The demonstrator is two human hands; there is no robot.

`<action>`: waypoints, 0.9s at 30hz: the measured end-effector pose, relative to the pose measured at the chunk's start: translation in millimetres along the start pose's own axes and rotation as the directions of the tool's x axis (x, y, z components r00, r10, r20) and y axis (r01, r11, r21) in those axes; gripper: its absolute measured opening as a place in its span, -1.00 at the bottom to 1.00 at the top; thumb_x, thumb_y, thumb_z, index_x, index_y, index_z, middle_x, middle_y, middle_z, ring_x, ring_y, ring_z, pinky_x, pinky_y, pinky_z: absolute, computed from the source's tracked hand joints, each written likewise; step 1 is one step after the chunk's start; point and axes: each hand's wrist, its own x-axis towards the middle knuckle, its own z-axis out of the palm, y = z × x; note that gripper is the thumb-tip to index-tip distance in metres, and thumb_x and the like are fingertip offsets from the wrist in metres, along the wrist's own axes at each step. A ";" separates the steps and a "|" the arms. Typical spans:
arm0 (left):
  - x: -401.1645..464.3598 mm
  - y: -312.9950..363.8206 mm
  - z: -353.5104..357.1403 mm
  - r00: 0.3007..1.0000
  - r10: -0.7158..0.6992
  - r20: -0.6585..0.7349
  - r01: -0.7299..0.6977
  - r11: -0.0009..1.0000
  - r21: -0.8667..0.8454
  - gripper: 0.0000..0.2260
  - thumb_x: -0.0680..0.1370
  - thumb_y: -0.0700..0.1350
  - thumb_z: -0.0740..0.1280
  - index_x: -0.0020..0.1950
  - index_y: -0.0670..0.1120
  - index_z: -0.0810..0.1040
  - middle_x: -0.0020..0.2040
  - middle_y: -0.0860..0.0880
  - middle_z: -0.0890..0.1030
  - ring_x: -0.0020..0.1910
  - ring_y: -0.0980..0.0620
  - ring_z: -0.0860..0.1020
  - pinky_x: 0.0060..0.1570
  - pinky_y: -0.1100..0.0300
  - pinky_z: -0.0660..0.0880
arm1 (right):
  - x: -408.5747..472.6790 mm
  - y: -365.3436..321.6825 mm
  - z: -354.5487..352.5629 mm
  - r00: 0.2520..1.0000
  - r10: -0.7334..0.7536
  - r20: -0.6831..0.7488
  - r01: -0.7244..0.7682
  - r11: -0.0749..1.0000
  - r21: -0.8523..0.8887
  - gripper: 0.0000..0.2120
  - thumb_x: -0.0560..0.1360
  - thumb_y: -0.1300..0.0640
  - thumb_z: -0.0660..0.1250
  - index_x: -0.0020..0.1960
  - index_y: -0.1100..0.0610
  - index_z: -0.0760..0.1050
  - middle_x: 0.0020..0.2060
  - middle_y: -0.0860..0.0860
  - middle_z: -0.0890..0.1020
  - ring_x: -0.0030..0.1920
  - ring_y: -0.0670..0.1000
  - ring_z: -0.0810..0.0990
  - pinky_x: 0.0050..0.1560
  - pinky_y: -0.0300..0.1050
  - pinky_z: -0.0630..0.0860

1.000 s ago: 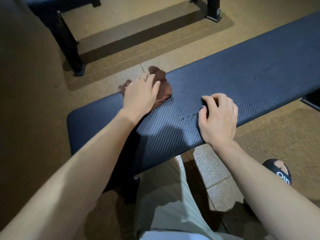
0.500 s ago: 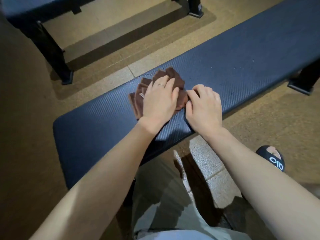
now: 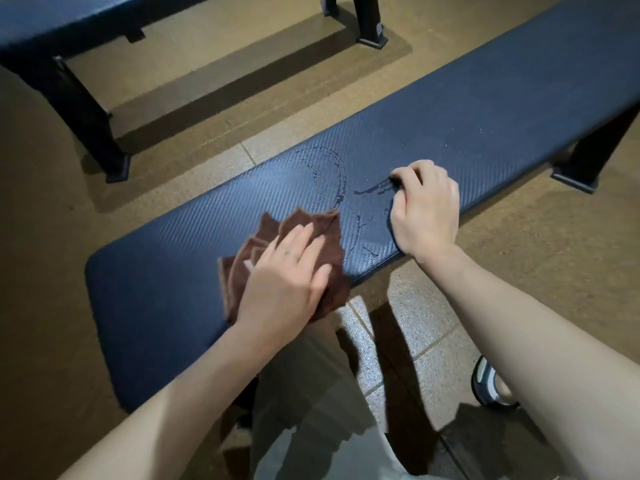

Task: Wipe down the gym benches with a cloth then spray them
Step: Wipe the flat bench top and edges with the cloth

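A long dark blue padded bench [image 3: 467,109] runs from lower left to upper right. A brown cloth [image 3: 325,240] lies bunched near the bench's near edge, and my left hand [image 3: 287,282] presses flat on it with fingers straight. My right hand [image 3: 427,209] rests on the bench to the right of the cloth, fingers curled under, holding nothing. Wet streaks and a curved damp trail [image 3: 332,178] mark the padding between and beyond the hands. No spray bottle is in view.
A second dark bench [image 3: 62,26] with black legs stands across the aisle at upper left. The near bench's black leg [image 3: 588,157] stands at right. My light trousers [image 3: 311,410] and a sandalled foot [image 3: 491,386] are below, on brown floor.
My left hand slid the cloth back toward the near edge, leaving a curved wet trail. My right hand shifted rightward, away from the cloth. The view moved too.
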 end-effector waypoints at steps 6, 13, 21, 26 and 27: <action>38.2 31.2 7.7 1.000 -0.010 0.029 0.012 0.996 -0.090 -0.57 0.71 0.08 0.15 0.55 -0.04 0.41 0.57 -0.03 0.38 0.57 0.01 0.27 0.52 0.15 -0.06 | -0.1 1.2 -0.1 1.000 -0.005 -0.004 0.005 1.000 0.009 -0.72 0.54 0.13 0.15 0.17 0.05 0.56 0.10 0.03 0.53 0.16 0.12 0.48 0.24 0.10 0.36; -22.0 16.5 -1.2 0.988 0.023 0.155 -0.021 1.000 -0.010 -0.51 0.67 0.19 0.09 0.55 0.04 0.40 0.56 0.00 0.38 0.55 -0.02 0.32 0.50 -0.09 0.08 | -1.5 2.6 -2.7 1.000 -0.022 0.008 0.022 0.999 0.031 -0.71 0.55 0.12 0.13 0.14 0.09 0.57 0.07 0.04 0.54 0.13 0.14 0.50 0.20 0.09 0.37; 67.7 83.2 33.5 0.987 0.153 0.044 -0.154 0.988 0.012 -0.52 0.73 0.06 0.08 0.49 -0.23 0.45 0.50 -0.22 0.45 0.51 -0.16 0.40 0.53 -0.07 0.27 | 51.7 56.5 -29.9 0.980 -0.142 0.139 0.130 0.987 0.091 -0.70 0.60 0.12 0.17 0.25 0.11 0.54 0.17 0.10 0.61 0.22 0.21 0.51 0.25 0.11 0.33; 107.5 111.5 38.4 0.999 0.049 -0.020 -0.050 0.997 -0.060 -0.51 0.70 0.13 0.08 0.54 -0.09 0.42 0.56 -0.08 0.39 0.55 -0.05 0.32 0.53 0.00 0.18 | 78.3 106.9 -18.1 0.997 -0.033 0.076 0.031 0.999 0.023 -0.75 0.58 0.08 0.15 0.14 0.09 0.55 0.14 0.11 0.54 0.17 0.21 0.49 0.21 0.13 0.37; 101.4 111.6 37.6 0.999 0.023 -0.027 -0.025 0.998 -0.059 -0.52 0.68 0.13 0.12 0.53 -0.08 0.43 0.55 -0.07 0.41 0.53 -0.05 0.34 0.51 -0.02 0.22 | 77.7 106.8 -15.8 0.998 -0.029 0.053 0.029 0.999 0.019 -0.77 0.58 0.07 0.15 0.11 0.09 0.54 0.12 0.10 0.53 0.15 0.19 0.49 0.19 0.13 0.37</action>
